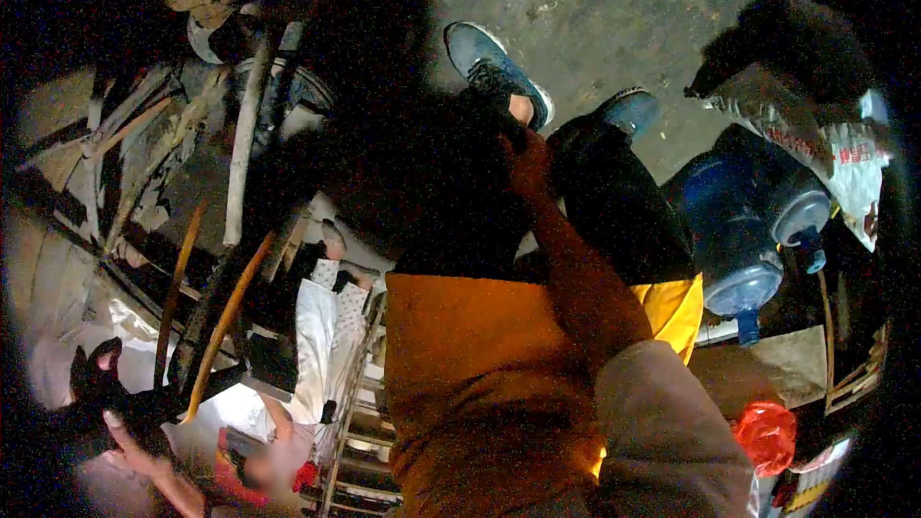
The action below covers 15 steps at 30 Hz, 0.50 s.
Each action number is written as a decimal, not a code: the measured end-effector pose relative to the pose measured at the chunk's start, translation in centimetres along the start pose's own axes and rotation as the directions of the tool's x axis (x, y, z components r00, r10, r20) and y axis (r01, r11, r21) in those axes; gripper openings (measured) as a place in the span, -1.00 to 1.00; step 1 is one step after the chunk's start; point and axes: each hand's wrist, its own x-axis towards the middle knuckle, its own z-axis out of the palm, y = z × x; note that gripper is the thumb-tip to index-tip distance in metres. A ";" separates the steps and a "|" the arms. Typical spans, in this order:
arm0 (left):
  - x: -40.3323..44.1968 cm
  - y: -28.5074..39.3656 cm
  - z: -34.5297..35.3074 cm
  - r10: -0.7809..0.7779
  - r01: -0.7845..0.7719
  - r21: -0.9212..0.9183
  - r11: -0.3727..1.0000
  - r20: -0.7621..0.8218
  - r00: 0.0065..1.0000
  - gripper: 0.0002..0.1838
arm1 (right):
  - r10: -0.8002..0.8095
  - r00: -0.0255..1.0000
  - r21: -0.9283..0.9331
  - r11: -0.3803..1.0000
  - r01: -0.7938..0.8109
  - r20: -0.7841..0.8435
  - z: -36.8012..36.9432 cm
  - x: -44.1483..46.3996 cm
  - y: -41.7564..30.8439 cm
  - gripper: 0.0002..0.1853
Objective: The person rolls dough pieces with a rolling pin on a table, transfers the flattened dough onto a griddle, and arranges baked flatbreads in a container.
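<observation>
My right arm reaches up from the bottom in a grey-brown sleeve. My right hand [526,165] is in deep shadow against the dark trousers [624,211], just below the bare ankle above a blue-grey shoe [489,62]. Its fingers are lost in the dark, so I cannot make out what they hold, if anything. A second blue-grey shoe [628,112] stands to the right. Orange-brown cloth [480,355] covers my front, with a bright yellow piece [676,312] at its right edge. I cannot see my left hand.
Large blue water bottles [734,230] lie at right, under a printed sack [854,158]. A red plastic bag [766,436] is lower right. Wooden poles [247,134] and orange-brown sticks [225,321] crowd the left. Another person [278,446] appears lower left, beside a slatted rack [360,451].
</observation>
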 end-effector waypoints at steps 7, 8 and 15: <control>-0.4 0.5 -0.7 0.021 -0.021 0.000 1.000 0.016 1.000 -0.18 | -0.062 0.995 -0.077 0.995 0.056 -0.081 0.9 -3.2 -1.5 -0.60; -0.4 0.6 -0.6 0.023 -0.023 0.003 1.000 0.019 1.000 -0.18 | -0.069 0.987 -0.194 0.980 0.039 -0.148 1.0 -3.7 -2.0 -0.58; -0.1 0.2 -0.9 0.056 -0.056 -0.013 0.998 0.029 0.998 -0.18 | 0.048 0.999 -0.005 0.999 -0.048 -0.016 0.0 -1.5 1.2 -0.48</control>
